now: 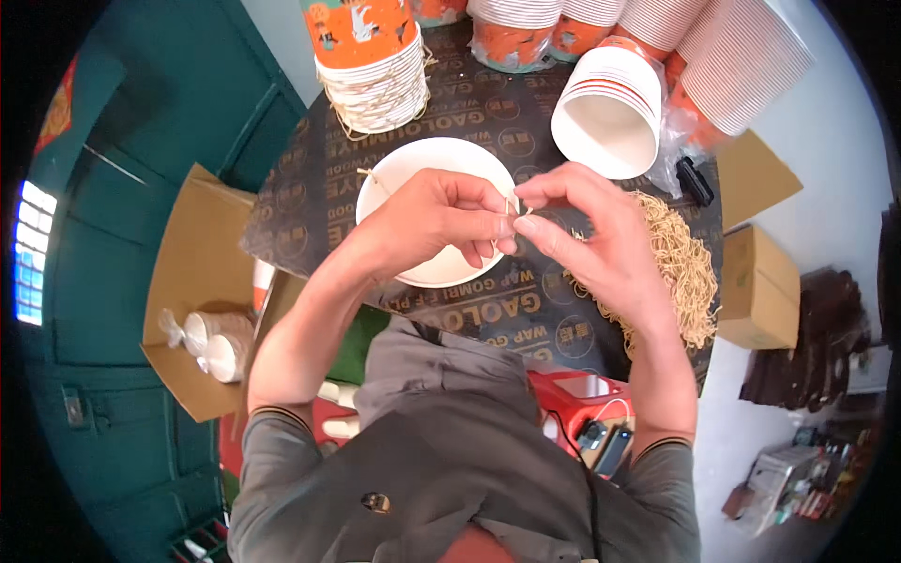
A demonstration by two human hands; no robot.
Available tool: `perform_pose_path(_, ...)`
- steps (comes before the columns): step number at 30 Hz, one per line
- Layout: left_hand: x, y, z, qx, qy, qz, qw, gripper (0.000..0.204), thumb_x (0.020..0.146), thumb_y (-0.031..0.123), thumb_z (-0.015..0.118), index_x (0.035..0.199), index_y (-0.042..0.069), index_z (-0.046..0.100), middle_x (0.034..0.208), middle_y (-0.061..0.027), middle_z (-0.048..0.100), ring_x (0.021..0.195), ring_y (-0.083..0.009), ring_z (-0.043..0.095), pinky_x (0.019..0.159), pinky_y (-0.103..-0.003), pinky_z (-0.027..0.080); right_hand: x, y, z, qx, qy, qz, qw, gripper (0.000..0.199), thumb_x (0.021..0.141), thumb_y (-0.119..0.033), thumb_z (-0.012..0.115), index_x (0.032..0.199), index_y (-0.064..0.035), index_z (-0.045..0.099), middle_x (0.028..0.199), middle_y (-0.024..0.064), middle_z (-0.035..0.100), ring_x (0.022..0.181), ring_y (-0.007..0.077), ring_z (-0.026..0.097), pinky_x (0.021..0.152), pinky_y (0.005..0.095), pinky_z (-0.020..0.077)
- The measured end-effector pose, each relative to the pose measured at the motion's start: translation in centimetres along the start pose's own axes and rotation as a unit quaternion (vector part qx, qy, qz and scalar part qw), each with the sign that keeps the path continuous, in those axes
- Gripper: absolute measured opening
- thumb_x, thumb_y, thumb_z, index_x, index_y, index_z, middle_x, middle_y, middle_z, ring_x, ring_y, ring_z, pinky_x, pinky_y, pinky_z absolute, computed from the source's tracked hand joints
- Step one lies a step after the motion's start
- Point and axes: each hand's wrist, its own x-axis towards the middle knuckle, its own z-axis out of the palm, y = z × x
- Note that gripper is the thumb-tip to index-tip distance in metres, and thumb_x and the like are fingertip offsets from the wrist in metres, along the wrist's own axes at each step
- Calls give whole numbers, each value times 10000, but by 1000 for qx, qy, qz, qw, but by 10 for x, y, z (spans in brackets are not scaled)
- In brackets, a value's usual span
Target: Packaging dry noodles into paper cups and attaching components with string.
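Observation:
Over a white paper bucket (pixel 436 159), my two hands meet fingertip to fingertip. My left hand (pixel 439 218) pinches a thin tan cord (pixel 508 205) between thumb and forefinger. At the same spot my right hand (pixel 601 239) grips the cord with thumb and forefinger. Only short bits of it show between the fingers. A knotted cord end sticks out at the bucket's left rim; my left wrist and hand hide part of the opening. Right beside my right forearm lies a heap of loose tan cords (pixel 680 263).
A stack of printed orange-and-white buckets with cords (pixel 375 89) stands at the far left of the dark round-edged table (pixel 469 103). More stacked buckets (pixel 610 117) line the back right, near a black clip-like object (pixel 694 181). An open cardboard box (pixel 188 272) sits left of the table.

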Motion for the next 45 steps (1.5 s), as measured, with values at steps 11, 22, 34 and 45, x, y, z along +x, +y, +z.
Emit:
perform_pose_path(11,5,-4,-1,-6,6,25,1000,242,1037,260,820,1071,22,803,1018,-65,821,892,-113,741,787,-273,598,-23,7,29,-43,90,-16,995,110,960,8,823,1035,1,743,967,112,749,865,209,740,782,333,582)
perform_pose_path(22,-3,-5,9,139,80,120,980,122,1004,86,776,1086,-3,763,1020,-29,772,971,-105,713,893,-322,611,-26,30,49,240,90,178,950,161,1007,-38,808,1147,-19,730,993,2,725,877,56,664,795,260,564)
perform_pose_path(34,-8,-13,34,467,239,299,797,229,923,-35,769,1139,36,746,1018,-129,752,976,-335,737,859,-432,596,-24,41,55,200,64,123,970,92,1009,-89,800,1042,-46,725,913,-50,677,802,26,595,702,220,489)
perform_pose_path(45,-9,-9,46,499,262,333,756,219,909,-50,765,1106,44,754,1017,-124,753,951,-362,714,831,-456,570,-23,38,60,193,101,151,964,116,993,-97,801,1046,-23,728,880,-26,684,778,44,619,680,242,506)
